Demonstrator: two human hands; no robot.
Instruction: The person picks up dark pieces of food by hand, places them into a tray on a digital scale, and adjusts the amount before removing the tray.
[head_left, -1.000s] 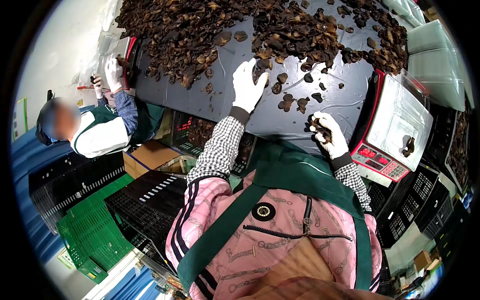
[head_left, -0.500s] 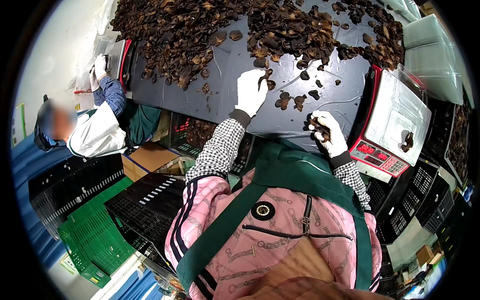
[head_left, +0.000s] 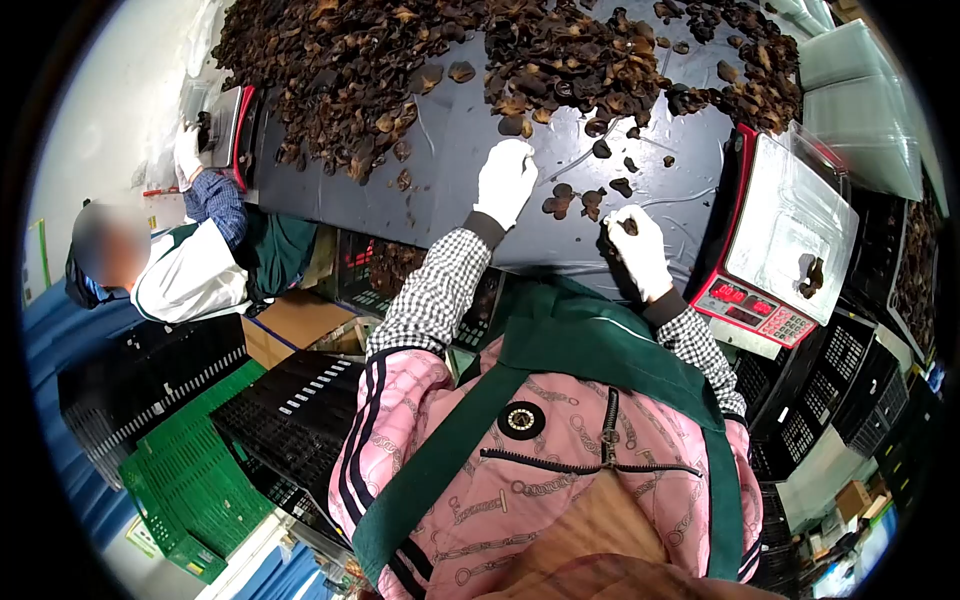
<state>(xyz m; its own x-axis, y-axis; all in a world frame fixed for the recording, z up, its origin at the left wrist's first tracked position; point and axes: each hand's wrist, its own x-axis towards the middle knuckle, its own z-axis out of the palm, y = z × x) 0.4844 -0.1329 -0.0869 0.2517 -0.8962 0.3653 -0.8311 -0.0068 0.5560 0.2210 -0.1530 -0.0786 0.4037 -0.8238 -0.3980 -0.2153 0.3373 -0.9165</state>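
My left hand (head_left: 507, 182), in a white glove, is over the dark table with its fingers drawn together; whatever they hold, if anything, is hidden. Closer to my body, my right hand (head_left: 641, 248), gloved too, pinches a dark wood ear mushroom (head_left: 628, 227). Between the two hands lie a few loose wood ear mushrooms (head_left: 561, 202). Past my left hand spreads a large pile of the same brown-black mushrooms (head_left: 570, 65). To the right, a red-framed scale (head_left: 745, 250) carries a clear plastic tray (head_left: 790, 215) with a mushroom piece (head_left: 812, 278) in it.
Stacked clear trays (head_left: 865, 120) stand behind the scale. At the left, another person (head_left: 195, 260) works by a second scale (head_left: 240, 140). Black crates (head_left: 300, 410) and a green crate (head_left: 190, 470) are stacked at lower left, with more black crates (head_left: 810, 400) at lower right.
The mushroom pieces at my left fingertips are no longer visible, and that hand has closed. My right hand has shifted slightly left and away from my body, still holding mushroom.
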